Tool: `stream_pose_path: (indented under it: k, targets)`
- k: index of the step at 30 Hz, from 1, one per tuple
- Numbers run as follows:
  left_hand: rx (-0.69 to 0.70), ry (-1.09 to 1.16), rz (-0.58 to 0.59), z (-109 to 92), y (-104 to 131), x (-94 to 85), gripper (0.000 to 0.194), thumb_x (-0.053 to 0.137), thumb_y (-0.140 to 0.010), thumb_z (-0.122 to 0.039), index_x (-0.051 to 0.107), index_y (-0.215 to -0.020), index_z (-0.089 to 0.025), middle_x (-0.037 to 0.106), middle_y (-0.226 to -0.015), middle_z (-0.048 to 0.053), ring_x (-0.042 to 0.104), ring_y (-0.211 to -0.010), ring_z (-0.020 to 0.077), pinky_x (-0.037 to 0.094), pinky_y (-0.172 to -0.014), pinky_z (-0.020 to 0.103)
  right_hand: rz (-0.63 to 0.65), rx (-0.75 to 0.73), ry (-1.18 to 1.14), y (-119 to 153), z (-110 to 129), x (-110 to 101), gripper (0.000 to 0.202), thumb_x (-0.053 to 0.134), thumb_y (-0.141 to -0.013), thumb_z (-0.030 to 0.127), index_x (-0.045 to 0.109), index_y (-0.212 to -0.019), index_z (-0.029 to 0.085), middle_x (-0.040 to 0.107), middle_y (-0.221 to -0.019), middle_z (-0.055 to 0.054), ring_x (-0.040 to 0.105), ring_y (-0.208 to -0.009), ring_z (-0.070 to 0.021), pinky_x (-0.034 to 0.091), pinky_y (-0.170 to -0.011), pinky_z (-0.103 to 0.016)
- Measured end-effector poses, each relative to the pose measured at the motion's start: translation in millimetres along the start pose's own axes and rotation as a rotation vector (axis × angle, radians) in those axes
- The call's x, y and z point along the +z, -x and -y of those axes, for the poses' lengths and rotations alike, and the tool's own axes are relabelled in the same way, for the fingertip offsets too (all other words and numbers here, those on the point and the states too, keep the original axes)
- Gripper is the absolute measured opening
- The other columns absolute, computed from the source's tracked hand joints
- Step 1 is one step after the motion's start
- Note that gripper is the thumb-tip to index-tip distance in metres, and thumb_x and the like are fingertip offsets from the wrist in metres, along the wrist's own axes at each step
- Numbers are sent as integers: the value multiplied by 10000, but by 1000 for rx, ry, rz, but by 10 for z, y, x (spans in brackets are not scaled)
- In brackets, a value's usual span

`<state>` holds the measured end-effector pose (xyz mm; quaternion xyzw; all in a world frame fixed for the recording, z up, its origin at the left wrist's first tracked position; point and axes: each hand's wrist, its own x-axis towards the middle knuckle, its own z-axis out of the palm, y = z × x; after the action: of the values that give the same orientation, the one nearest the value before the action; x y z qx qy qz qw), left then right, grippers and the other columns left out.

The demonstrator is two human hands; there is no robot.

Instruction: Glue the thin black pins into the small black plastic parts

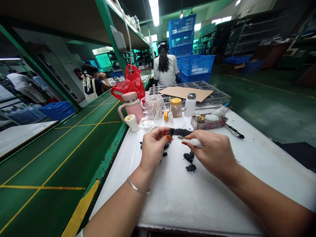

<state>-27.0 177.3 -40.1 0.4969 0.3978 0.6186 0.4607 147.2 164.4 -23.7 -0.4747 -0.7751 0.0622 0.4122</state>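
Note:
My left hand (155, 143) pinches a small black part (171, 131) between thumb and fingertips over the white tabletop. My right hand (213, 148) is closed around a white squeeze bottle (197, 143), whose thin needle tip points left toward that part. Whether the tip touches it is too small to tell. Just beyond the fingers lies a pile of tiny black pieces (182, 132). Several black parts (191, 168) lie on the table below the right fingers, and others (166, 146) are partly hidden behind the left hand.
A pink mug (133, 107), a clear cup (154, 107), a yellow-lidded jar (176, 108) and a white metal-topped bottle (190, 105) line the back. At right are a small box (208, 123) and a black-handled tool (235, 131). A green conveyor belt (74, 158) runs along the left.

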Motion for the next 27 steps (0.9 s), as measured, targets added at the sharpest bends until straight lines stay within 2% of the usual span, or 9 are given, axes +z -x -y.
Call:
stream_pose_path:
  k: [2, 4, 7, 9, 12, 14, 19, 23, 27]
  targets:
    - [85, -79, -57, -11, 39, 25, 176, 658, -722, -123, 713, -884, -164, 699, -847, 44, 644, -766, 164, 539, -722, 274, 121, 171, -201, -29, -11, -11, 205, 619, -802, 357, 624, -687, 187, 639, -637, -46, 548, -579, -171, 349, -536, -282]
    - [185, -163, -80, -19, 70, 36, 165, 645, -740, -123, 720, -878, -176, 695, -870, 44, 644, -799, 172, 535, -746, 279, 354, 392, -559, -73, -49, -31, 268, 614, -788, 399, 575, -643, 177, 573, -554, -22, 487, -492, -133, 314, -464, -253]
    - [192, -116, -39, -17, 44, -15, 149, 673, -733, -146, 723, -870, -178, 689, -875, 42, 645, -788, 171, 543, -740, 285, 617, 556, -915, -135, -130, -83, 270, 634, -750, 412, 575, -670, 161, 517, -515, 6, 418, -436, -97, 266, -417, -226]
    - [178, -11, -97, -17, -34, -102, 169, 715, -702, -161, 718, -870, -174, 682, -848, 26, 638, -749, 146, 551, -724, 273, 554, 545, -771, -168, -179, -145, 274, 665, -723, 410, 603, -661, 151, 533, -507, -4, 434, -439, -103, 276, -419, -234]
    - [202, 134, -279, -33, -170, -237, 213, 770, -641, -162, 706, -845, -171, 660, -831, -3, 622, -750, 104, 549, -744, 235, 232, 456, -304, -219, -276, -283, 275, 671, -733, 402, 632, -618, 156, 604, -549, -34, 523, -501, -143, 338, -472, -261]
    - [110, 233, -279, -43, -220, -275, 244, 791, -605, -153, 695, -829, -166, 650, -818, -8, 622, -739, 94, 548, -737, 220, 107, 419, -93, -256, -402, -378, 254, 658, -752, 397, 658, -628, 175, 635, -584, -33, 555, -534, -162, 352, -493, -271]
    - [-192, 382, -119, -44, -186, -191, 272, 771, -577, -64, 662, -811, -150, 640, -777, -2, 636, -716, 102, 555, -707, 204, 293, 441, 200, -321, -892, -459, 151, 721, -675, 362, 700, -677, 212, 631, -593, -29, 545, -546, -190, 321, -465, -273]
    - [-233, 421, -109, -71, -146, -144, 249, 731, -611, -16, 646, -810, -138, 639, -776, -2, 640, -706, 93, 556, -670, 167, 470, 506, 250, -313, -1164, -374, 101, 709, -648, 268, 729, -727, 208, 655, -652, -41, 587, -636, -212, 371, -540, -280]
    - [-248, 457, -97, -110, -139, -154, 229, 677, -651, 24, 642, -827, -117, 645, -775, 10, 648, -708, 100, 562, -663, 160, 474, 518, 258, -303, -1189, -336, 143, 694, -637, 206, 743, -771, 208, 679, -720, -59, 602, -701, -231, 394, -602, -292]
